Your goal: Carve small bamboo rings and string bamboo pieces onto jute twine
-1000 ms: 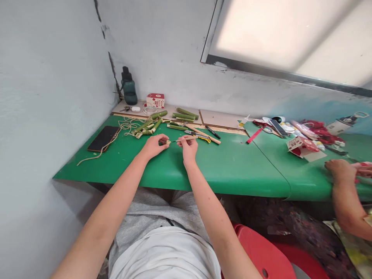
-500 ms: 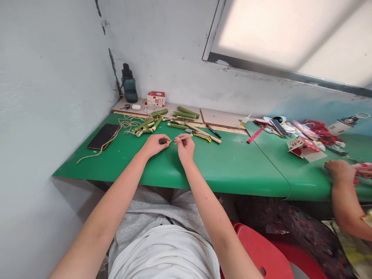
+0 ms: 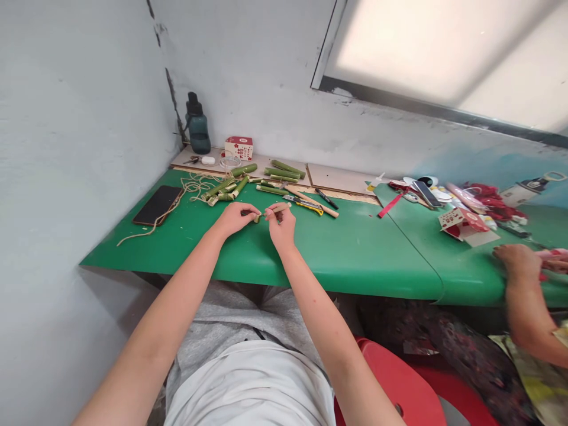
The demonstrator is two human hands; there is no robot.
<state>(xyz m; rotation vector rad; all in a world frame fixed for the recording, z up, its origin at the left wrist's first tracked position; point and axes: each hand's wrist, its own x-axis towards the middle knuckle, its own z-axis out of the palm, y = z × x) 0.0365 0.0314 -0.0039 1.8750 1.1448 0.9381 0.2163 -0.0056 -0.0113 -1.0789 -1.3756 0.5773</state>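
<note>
My left hand (image 3: 239, 219) pinches a small piece of green bamboo (image 3: 257, 218) low over the green table (image 3: 337, 254). Close beside it, my right hand (image 3: 281, 223) is closed around a tool with a pale wooden handle (image 3: 283, 207). The tool's thin tip points at the bamboo piece; whether they touch I cannot tell. Just behind my hands lie cut bamboo pieces (image 3: 242, 186), a yellow utility knife (image 3: 306, 205), a wooden stick (image 3: 317, 204) and a black marker (image 3: 326, 198).
On the left are a phone (image 3: 157, 205) and loose twine (image 3: 189, 186). A bottle (image 3: 197, 127) and a red-and-white box (image 3: 239, 148) stand by the wall. At right, another person's hand (image 3: 519, 260) works near an open carton (image 3: 464, 223). A red stool (image 3: 394, 378) is below.
My two hands and the tool have shifted very slightly, and the bamboo piece is turned a little between my left fingers. Both grips are kept.
</note>
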